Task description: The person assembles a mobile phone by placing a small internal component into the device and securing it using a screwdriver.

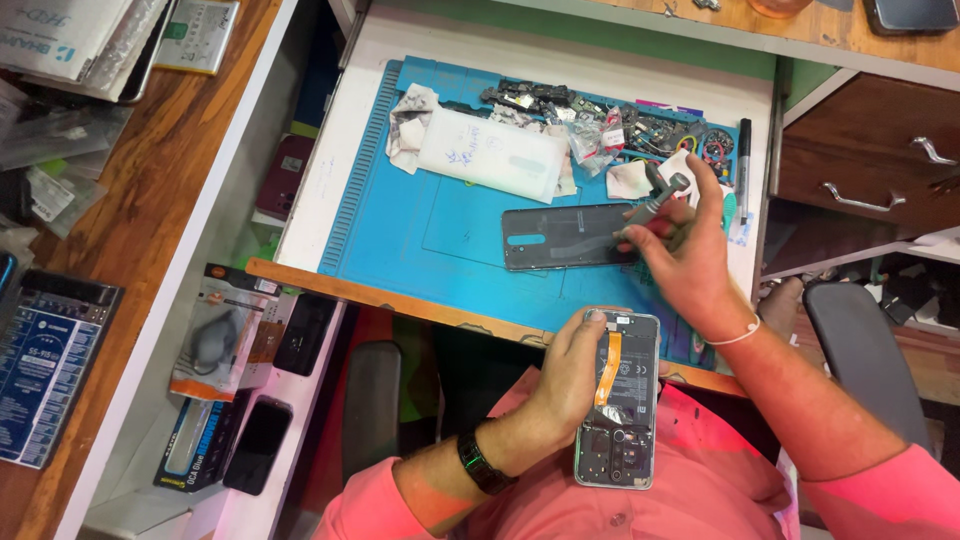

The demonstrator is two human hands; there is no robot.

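The opened phone [618,398] lies back-up over the person's lap, just below the front edge of the desk [400,298], its insides bare: a dark battery with an orange ribbon strip running down it and a camera block at the near end. The left hand [565,385] holds it by its left edge, the fingers [590,325] curled over the upper corner and clenched on the frame. The right hand [690,255] is up over the blue work mat [400,220], its fingers closed round a grey screwdriver [655,203] whose tip, blurred, points down toward the dark back cover [565,237] lying flat on the mat. It looks like a step in the middle of taking the phone apart or reassembling it, with the cover already off and the tool just picked up or about to be set down; the next move would call for bringing a fine tip steadily onto small parts while the left hand keeps the body from rocking. Behind the cover lie a white pouch [495,152], crumpled tissues, and a heap of small boards and screws [600,115], with a black marker [744,165] at the right. To the left, lower down, sit a clear-fronted blister pack [215,340] with a dark bulb blower, a blue-and-black box [190,445], a dark phone [258,445], and a blue label panel [45,365]; white packets [70,35] lie at top left.
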